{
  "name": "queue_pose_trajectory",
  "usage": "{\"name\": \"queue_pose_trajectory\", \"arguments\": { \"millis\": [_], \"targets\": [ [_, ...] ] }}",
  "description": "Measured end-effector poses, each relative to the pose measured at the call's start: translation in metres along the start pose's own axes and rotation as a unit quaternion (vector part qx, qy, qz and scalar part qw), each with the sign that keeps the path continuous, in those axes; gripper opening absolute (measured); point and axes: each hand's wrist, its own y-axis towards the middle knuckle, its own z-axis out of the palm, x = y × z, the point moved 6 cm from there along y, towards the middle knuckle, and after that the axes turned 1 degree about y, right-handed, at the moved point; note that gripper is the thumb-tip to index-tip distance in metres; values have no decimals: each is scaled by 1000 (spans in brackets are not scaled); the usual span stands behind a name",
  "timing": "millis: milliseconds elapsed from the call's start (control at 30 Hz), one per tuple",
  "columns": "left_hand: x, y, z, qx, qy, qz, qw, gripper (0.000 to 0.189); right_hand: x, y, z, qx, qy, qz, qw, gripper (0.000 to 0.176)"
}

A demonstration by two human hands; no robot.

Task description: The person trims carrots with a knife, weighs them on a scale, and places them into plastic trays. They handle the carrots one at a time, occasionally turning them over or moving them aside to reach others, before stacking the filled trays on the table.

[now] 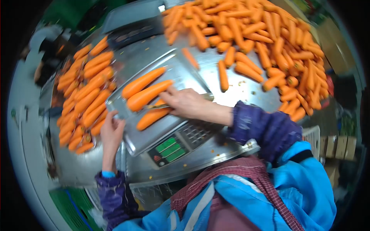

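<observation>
Steadying it, the left hand pinches the scale tray rim while the right hand fingers close on a carrot, possibly a blade too.

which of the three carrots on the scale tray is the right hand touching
The lowest carrot, nearest the keypad: the right hand lies on its end. The two carrots above it lie side by side, farther up the tray.

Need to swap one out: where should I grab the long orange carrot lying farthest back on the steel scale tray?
Probably pinch the long orange carrot at mid-length from above and the far side: it lies flat and slanted on the steel scale tray, its near side close to a second carrot, its far side free.
</observation>
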Motion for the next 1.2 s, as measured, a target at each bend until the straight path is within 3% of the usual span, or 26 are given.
{"name": "queue_pose_trajectory", "arguments": {
  "millis": [133,200,300,333,400,433,467,500,533,600,667,733,800,833,900,933,1000,1067,1133,1200],
  "targets": [
    [-40,-24,8,-33,-58,43,997,24,4,-27,-16,-24,46,9,999,36],
    [-50,-34,14,-36,-68,22,997,21,-6,-58,-30,-28,163,48,985,41],
    [-72,-49,32,-26,-96,15,995,18,-34,-117,-51,-3,197,97,976,46],
    [-81,-53,40,-12,-138,11,990,16,-49,-145,-58,-26,271,172,947,51],
    [-99,-57,61,16,-184,21,983,15,-83,-208,-62,-54,347,306,885,58],
    [-106,-60,72,28,-198,18,980,15,-86,-242,-77,-46,408,397,821,56],
    [-113,-62,82,41,-211,15,976,14,-97,-280,-80,-96,413,451,786,53],
    [-121,-63,93,60,-206,18,977,14,-103,-314,-81,-135,481,474,725,50],
    [-129,-64,103,75,-201,21,977,13,-112,-356,-82,-241,479,476,697,44],
    [-146,-65,124,100,-226,24,969,13,-121,-444,-78,-322,529,529,580,28],
    [-163,-66,141,129,-227,42,964,13,-125,-534,-84,-460,534,532,469,33],
    [-180,-66,157,154,-229,62,959,13,-126,-623,-99,-622,412,577,332,47],
    [-193,-67,173,181,-234,54,954,13,-132,-681,-121,-690,384,538,295,38],
    [-199,-67,180,187,-240,68,950,12,-138,-684,-130,-695,382,535,293,38],
    [-209,-69,192,205,-240,63,947,13,-148,-682,-163,-655,263,572,417,40],
    [-214,-70,198,219,-239,54,945,13,-153,-669,-174,-659,263,570,415,40],
    [-228,-74,205,219,-230,71,946,13,-176,-608,-203,-503,187,596,597,42],
    [-235,-78,212,241,-219,63,944,12,-214,-567,-215,-495,117,532,677,43],
    [-238,-80,215,235,-206,66,948,13,-240,-523,-234,-418,-83,464,777,49],
    [-239,-84,216,237,-194,51,951,14,-259,-482,-249,-349,-156,484,787,56]
  ]
}}
